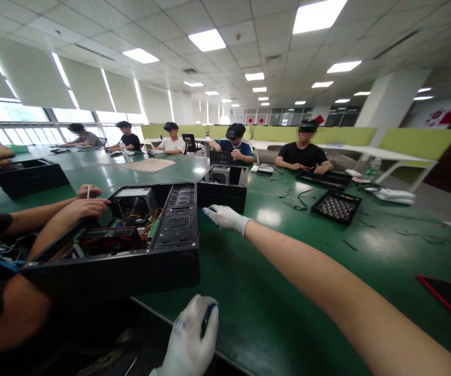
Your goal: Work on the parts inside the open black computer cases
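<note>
A black computer case [174, 230] lies on its side on the green table, its inside exposed, with a power supply [133, 201] and wiring showing. My right hand [229, 218], in a white glove with blue fingertips, reaches out beside the case's right edge. Its fingers are stretched out, and whether they touch the case is hard to see. Nearer to me, at the table's front edge, my left hand [190, 334] wears the same kind of glove. Its fingers are curled; a dark gap or object shows between thumb and forefinger.
A co-worker's hands [88, 206] work over the left side of the case, one with a thin white stick. Another open case [225, 185] stands just behind. A black tray of screws or small parts [337, 206] and a red-edged black mat [450, 300] lie right.
</note>
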Demonstrator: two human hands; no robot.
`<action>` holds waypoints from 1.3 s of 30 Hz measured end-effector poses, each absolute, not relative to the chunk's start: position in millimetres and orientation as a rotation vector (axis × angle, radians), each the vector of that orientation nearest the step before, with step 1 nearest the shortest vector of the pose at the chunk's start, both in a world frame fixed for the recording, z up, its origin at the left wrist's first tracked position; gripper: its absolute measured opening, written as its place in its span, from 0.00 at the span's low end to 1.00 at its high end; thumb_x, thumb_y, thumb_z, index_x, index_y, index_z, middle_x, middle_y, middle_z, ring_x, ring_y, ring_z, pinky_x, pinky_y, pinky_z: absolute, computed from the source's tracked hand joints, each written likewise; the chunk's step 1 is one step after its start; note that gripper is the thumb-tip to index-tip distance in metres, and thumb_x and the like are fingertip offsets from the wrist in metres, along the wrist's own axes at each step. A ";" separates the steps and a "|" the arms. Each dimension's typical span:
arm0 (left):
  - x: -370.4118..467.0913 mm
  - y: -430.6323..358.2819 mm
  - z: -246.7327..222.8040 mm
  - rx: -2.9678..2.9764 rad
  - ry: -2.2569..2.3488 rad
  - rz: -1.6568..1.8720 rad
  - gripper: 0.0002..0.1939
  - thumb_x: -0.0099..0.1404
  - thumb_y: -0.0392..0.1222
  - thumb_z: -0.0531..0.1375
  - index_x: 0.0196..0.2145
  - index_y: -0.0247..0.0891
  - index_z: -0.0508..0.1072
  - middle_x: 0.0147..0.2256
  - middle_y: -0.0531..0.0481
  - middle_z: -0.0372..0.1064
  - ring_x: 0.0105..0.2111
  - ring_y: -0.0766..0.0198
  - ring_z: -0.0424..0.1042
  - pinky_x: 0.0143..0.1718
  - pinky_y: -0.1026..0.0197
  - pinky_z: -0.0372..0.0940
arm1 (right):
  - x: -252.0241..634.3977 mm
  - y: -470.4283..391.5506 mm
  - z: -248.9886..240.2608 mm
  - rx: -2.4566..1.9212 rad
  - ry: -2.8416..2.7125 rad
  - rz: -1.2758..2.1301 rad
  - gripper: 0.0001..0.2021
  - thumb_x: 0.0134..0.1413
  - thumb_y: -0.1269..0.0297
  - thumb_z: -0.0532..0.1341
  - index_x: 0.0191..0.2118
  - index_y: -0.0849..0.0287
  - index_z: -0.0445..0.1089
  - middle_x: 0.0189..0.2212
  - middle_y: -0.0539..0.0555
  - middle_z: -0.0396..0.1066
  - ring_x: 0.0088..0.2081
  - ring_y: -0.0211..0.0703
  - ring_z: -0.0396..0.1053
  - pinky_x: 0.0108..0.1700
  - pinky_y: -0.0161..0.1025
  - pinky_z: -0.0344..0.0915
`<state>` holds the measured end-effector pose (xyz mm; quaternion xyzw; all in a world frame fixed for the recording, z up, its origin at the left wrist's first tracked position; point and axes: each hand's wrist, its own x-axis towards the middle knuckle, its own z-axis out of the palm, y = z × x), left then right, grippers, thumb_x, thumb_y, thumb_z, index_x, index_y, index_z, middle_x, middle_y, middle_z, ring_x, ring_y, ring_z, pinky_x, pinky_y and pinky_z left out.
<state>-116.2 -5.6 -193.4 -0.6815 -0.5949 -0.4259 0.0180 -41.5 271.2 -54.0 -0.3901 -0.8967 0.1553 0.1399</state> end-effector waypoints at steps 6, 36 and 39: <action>-107.2 28.5 -217.3 -1.998 -1.954 -1.303 0.09 0.77 0.44 0.54 0.43 0.42 0.74 0.35 0.48 0.75 0.33 0.60 0.78 0.37 0.60 0.72 | -13.9 337.9 -62.2 -1.448 -2.567 -0.028 0.22 0.67 0.54 0.64 0.61 0.57 0.69 0.60 0.60 0.69 0.56 0.53 0.71 0.57 0.57 0.71; -102.3 29.5 -212.9 -1.968 -2.164 -1.144 0.09 0.76 0.42 0.54 0.40 0.43 0.73 0.32 0.51 0.71 0.30 0.61 0.75 0.33 0.59 0.66 | -14.4 399.5 -39.1 -1.608 -2.620 -0.352 0.22 0.67 0.52 0.63 0.60 0.58 0.70 0.58 0.60 0.70 0.55 0.53 0.72 0.56 0.57 0.71; -102.8 29.4 -214.7 -1.965 -2.174 -1.148 0.09 0.76 0.43 0.54 0.41 0.43 0.73 0.33 0.51 0.72 0.31 0.60 0.76 0.34 0.58 0.66 | -4.3 381.0 -40.0 -1.575 -2.644 -0.391 0.22 0.67 0.51 0.63 0.59 0.58 0.70 0.58 0.59 0.71 0.55 0.53 0.71 0.57 0.58 0.70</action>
